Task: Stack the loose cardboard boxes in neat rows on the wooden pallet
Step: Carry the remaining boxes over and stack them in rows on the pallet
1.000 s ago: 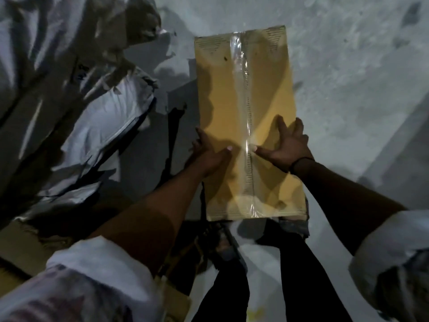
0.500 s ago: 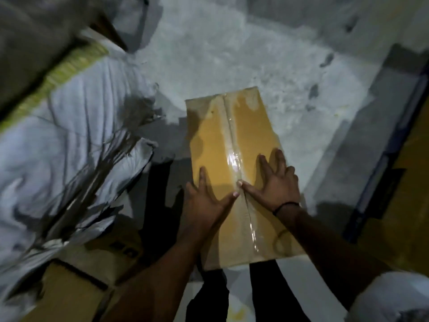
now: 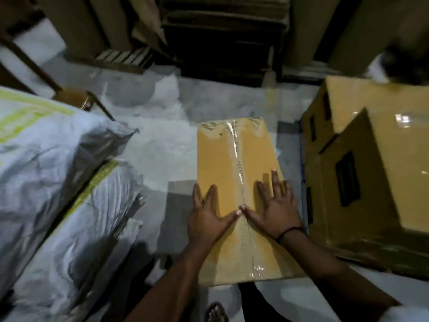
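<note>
A long flat cardboard box (image 3: 234,163), taped along its middle seam, lies lengthwise in front of me over the grey floor. My left hand (image 3: 206,219) and my right hand (image 3: 278,210) both rest palm-down on its near half. Their fingers are spread and the thumbs meet at the tape. Neither hand curls around an edge. To the right, close beside the box, stand larger stacked cardboard boxes (image 3: 371,173). A thin blue edge (image 3: 301,163) runs along their base. I cannot make out a wooden pallet under them.
Bulky white sacks with yellow-green print (image 3: 58,182) fill the left side. Dark slatted stacks (image 3: 222,31) and upright cardboard sheets (image 3: 76,26) line the far side. A brown frame (image 3: 76,98) stands at the far left. My sandalled foot (image 3: 216,311) shows below the box.
The view has swung up and to the right with the box still under both hands. The sacks have slid left, and the stacked boxes on the right have come into view.
</note>
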{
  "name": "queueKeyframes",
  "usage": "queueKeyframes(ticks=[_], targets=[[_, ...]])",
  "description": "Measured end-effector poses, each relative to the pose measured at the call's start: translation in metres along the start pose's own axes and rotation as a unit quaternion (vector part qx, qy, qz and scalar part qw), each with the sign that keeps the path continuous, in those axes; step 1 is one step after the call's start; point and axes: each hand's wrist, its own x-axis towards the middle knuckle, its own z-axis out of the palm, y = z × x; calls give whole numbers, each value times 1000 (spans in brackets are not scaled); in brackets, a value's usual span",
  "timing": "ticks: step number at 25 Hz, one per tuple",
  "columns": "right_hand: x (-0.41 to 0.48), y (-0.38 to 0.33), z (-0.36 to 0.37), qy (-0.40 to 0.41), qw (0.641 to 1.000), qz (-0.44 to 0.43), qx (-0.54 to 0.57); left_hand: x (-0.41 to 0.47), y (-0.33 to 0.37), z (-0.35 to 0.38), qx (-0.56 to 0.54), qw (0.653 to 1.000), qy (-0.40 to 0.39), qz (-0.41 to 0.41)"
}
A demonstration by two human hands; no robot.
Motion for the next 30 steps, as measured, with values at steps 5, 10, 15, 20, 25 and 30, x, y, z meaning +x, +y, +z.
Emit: queueKeyframes(ticks=[5,10,15,20,25,30], targets=[[-87,36,-46,64,997,50,-1,-61,49,-12,11,993,0,115],[-153,82,-101,109,988,108,-21,-114,117,-16,5,981,-13,195],[-216,154,-130,158,973,171,-6,-160,200,7,16,958,-18,286],[-287,257,-149,198,955,218,20,-226,291,60,10,938,-44,344],[-371,379,-155,269,913,301,67,-308,388,139,2,914,-76,399],[-434,488,-170,273,887,366,64,-369,476,212,5,892,-122,436]])
